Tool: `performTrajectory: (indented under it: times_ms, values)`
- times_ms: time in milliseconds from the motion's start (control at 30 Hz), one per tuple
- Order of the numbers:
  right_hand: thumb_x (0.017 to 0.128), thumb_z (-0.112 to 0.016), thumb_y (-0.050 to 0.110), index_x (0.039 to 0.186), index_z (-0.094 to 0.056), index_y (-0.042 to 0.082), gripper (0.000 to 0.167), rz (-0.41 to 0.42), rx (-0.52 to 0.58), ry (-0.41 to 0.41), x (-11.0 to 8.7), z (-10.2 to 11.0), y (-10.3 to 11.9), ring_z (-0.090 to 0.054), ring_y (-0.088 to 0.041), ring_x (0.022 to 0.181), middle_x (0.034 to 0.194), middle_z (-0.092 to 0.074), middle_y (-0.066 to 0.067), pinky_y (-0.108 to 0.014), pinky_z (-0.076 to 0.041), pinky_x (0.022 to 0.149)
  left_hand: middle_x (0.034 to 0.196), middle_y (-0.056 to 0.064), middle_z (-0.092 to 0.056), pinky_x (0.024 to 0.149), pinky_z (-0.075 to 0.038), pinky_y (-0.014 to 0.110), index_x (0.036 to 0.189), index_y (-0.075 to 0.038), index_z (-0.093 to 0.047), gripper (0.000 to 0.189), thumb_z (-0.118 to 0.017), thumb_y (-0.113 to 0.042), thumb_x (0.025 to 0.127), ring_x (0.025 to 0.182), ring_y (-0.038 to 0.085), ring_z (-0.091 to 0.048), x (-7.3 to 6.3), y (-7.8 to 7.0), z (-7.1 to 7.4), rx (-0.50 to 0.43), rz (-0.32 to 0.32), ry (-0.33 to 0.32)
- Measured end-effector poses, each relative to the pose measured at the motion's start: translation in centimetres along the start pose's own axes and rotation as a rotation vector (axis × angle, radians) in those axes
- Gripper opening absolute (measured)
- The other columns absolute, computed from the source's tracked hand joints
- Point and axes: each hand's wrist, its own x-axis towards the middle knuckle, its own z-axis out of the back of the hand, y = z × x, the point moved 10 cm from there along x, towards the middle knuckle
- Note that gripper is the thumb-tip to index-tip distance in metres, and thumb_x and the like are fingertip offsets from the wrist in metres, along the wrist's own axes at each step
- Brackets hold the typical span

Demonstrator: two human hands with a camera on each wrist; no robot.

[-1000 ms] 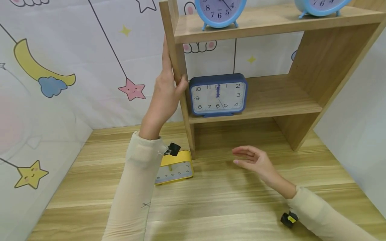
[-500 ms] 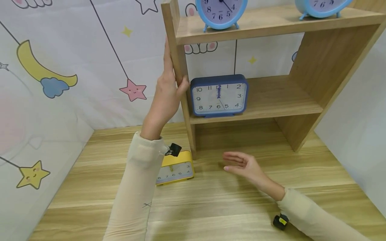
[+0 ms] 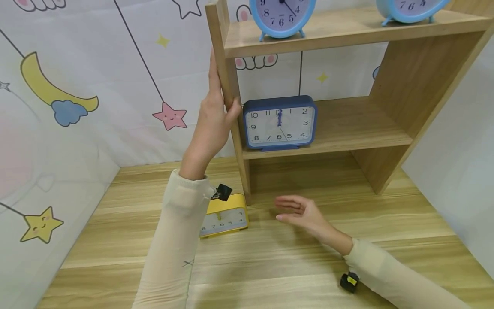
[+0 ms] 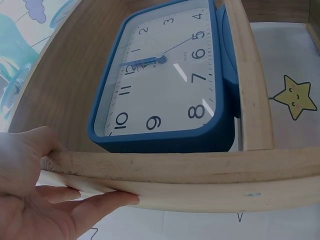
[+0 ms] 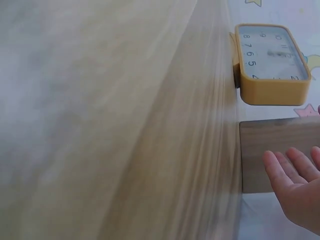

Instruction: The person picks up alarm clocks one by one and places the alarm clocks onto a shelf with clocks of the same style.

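My left hand grips the left side panel of a wooden shelf, thumb over the front edge and fingers flat along its outer face. Just inside that panel, a blue rectangular clock stands on the middle board; the left wrist view shows it close beside the thumb. My right hand hovers low in front of the shelf's bottom opening, fingers loosely bent and holding nothing. A yellow clock sits on the table left of the shelf's foot, partly hidden by the left sleeve.
Two light-blue round clocks, cut off by the frame, stand on the upper board. A patterned cloth wall rises behind and at the left. A plain white wall borders the table at the right.
My right hand has drifted left in front of the shelf, toward the yellow clock. The left hand keeps its grip on the side panel, and the clocks have stayed put.
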Motion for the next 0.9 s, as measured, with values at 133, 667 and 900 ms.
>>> performTrajectory:
  times_ms: [133,667,900]
  values:
    - [0.085,-0.076,0.003,0.134,-0.056,-0.008,0.054,0.01,-0.014,0.005,0.4,-0.6,0.2,-0.05,-0.05,0.124,0.134,-0.055,-0.03,-0.031,-0.051,0.092,0.159,0.001,-0.031,0.098,-0.048,0.035,0.16,-0.024,0.01,0.087,-0.049,-0.005,0.1,0.128,0.019,-0.05,0.0,0.0,0.0,-0.004,0.0,0.002]
    - [0.083,-0.077,-0.003,0.134,-0.051,-0.014,0.058,0.012,0.054,0.061,2.3,-3.1,0.6,-0.049,-0.047,0.126,0.135,-0.052,-0.033,-0.05,-0.045,0.1,0.156,0.004,-0.036,0.096,-0.049,0.034,0.16,-0.024,0.009,0.086,-0.05,-0.006,0.1,0.126,0.021,-0.053,0.0,-0.2,0.0,0.007,0.002,-0.002]
    - [0.082,-0.075,-0.008,0.132,-0.051,-0.017,0.057,0.029,0.058,0.089,3.0,-4.1,0.7,-0.047,-0.052,0.125,0.134,-0.051,-0.036,-0.055,-0.043,0.099,0.156,0.004,-0.036,0.097,-0.048,0.033,0.16,-0.024,0.009,0.086,-0.05,-0.007,0.1,0.125,0.02,-0.053,-0.1,-0.1,0.0,0.005,-0.004,-0.008]
